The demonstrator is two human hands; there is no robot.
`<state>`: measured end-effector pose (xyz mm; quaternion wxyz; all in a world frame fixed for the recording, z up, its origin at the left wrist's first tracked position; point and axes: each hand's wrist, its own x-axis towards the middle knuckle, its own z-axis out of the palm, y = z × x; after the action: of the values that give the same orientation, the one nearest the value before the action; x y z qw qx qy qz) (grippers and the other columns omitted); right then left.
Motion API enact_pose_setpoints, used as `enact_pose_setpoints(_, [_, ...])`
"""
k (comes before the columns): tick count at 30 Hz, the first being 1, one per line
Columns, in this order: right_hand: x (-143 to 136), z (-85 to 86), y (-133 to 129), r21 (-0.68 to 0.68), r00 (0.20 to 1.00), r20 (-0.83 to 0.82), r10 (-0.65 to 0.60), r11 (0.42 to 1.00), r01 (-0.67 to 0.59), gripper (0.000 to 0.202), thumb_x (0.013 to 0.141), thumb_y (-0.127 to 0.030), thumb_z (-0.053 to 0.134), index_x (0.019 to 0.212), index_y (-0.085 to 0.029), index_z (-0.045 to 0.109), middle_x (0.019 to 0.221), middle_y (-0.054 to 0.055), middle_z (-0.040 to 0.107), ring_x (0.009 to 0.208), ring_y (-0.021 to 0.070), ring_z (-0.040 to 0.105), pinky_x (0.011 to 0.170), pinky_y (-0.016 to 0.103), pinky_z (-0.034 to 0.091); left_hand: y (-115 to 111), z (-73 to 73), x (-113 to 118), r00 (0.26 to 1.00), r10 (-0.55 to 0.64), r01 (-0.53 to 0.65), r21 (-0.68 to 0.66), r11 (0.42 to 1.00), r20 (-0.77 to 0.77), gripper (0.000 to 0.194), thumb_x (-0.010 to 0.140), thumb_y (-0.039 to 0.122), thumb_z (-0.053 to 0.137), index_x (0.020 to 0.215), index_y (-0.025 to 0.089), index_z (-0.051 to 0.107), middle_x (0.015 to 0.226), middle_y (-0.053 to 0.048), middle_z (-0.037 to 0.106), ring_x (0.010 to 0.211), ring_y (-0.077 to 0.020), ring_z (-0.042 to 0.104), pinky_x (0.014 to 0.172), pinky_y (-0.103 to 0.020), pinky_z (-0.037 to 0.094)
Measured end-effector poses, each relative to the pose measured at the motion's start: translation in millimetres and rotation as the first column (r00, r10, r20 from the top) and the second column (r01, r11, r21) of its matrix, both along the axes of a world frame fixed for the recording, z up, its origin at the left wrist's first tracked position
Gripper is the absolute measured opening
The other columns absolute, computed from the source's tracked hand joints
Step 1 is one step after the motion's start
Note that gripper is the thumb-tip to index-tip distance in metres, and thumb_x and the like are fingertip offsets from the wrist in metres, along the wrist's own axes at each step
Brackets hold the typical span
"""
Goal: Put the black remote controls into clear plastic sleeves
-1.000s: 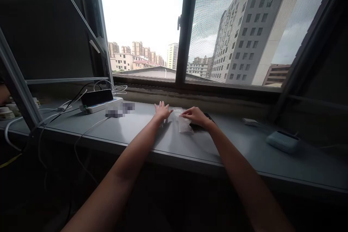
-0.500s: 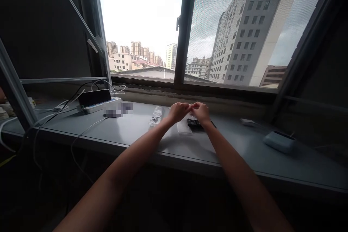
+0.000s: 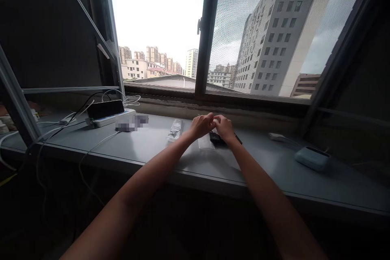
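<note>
My left hand [image 3: 201,126] and my right hand [image 3: 224,127] meet above the desk, fingers bent and fingertips pressed together. Whatever they pinch between them is too small or hidden to make out. Under my right hand lies a black object with rows of keys [image 3: 215,137], partly covered by the hand and wrist. A whitish translucent plastic sleeve [image 3: 206,144] lies flat beside it, below my left hand. Further left, a crinkled clear plastic packet [image 3: 175,129] rests on the desk.
The grey desk [image 3: 146,142] runs beneath a window. To the left are a phone-like black screen [image 3: 106,109] on a white box, tangled cables and a metal frame [image 3: 18,93]. On the right stand a blue-grey case [image 3: 313,158] and a small white adapter-like block [image 3: 276,136].
My left hand has turned slightly, its thumb now raised higher. My right hand has shifted a little left, with its fingers more curled. The things on the desk stay where they were.
</note>
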<state>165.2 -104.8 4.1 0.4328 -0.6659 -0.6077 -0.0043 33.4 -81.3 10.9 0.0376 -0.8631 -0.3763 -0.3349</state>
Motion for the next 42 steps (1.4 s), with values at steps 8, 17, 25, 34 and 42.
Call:
enact_pose_setpoints(8, [-3,2.6,-5,0.000,0.996,0.092,0.009,1.000,-0.009,0.035,0.084,-0.021,0.050,0.117,-0.020,0.062,0.086,0.006,0.070,0.083,0.0235,0.065,0.071,0.028,0.044,12,-9.6,4,0.992,-0.046,0.053,-0.051,0.997,0.115,0.004,0.083,0.024,0.055,0.083,0.021,0.058,0.086,-0.003,0.070,0.079,-0.0198,0.066,0.067,-0.026,0.043])
enact_pose_setpoints(17, [-5,-1.4,-4,-0.013,0.997,0.082,-0.012,1.000,0.013,0.038,0.082,-0.020,0.049,0.119,-0.021,0.060,0.082,0.006,0.069,0.081,0.0251,0.064,0.070,0.030,0.044,9,-4.3,4,0.978,-0.054,0.063,-0.042,0.997,0.199,0.013,0.081,0.022,0.057,0.094,0.020,0.056,0.082,-0.002,0.066,0.075,-0.0170,0.062,0.068,-0.025,0.042])
enact_pose_setpoints(25, [-5,2.3,-7,-0.010,0.998,0.053,-0.042,0.999,0.043,0.043,0.083,-0.018,0.045,0.125,-0.019,0.054,0.087,0.007,0.069,0.086,0.0263,0.064,0.071,0.031,0.043,6,-6.6,6,0.985,-0.052,0.061,-0.054,0.997,0.163,0.017,0.080,0.017,0.054,0.096,0.021,0.053,0.088,-0.005,0.067,0.080,-0.0195,0.064,0.069,-0.026,0.042])
enact_pose_setpoints(34, [-10,2.9,-11,-0.116,0.983,0.181,-0.029,0.992,0.050,0.039,0.088,-0.029,0.051,0.126,-0.024,0.054,0.092,0.007,0.070,0.089,0.0278,0.065,0.068,0.030,0.042,17,-11.8,7,0.961,-0.141,0.149,-0.016,0.989,0.238,0.024,0.073,0.003,0.049,0.090,0.019,0.052,0.078,-0.001,0.063,0.069,-0.0134,0.057,0.065,-0.022,0.039])
enact_pose_setpoints(42, [-5,5.0,-12,-0.159,0.981,0.125,-0.147,0.973,0.166,0.047,0.087,-0.022,0.047,0.132,-0.022,0.055,0.110,0.013,0.070,0.103,0.0296,0.064,0.078,0.033,0.046,3,-8.9,7,0.977,-0.131,0.131,0.011,0.991,0.166,0.023,0.074,0.007,0.049,0.091,0.020,0.057,0.083,-0.003,0.065,0.071,-0.0160,0.058,0.064,-0.024,0.038])
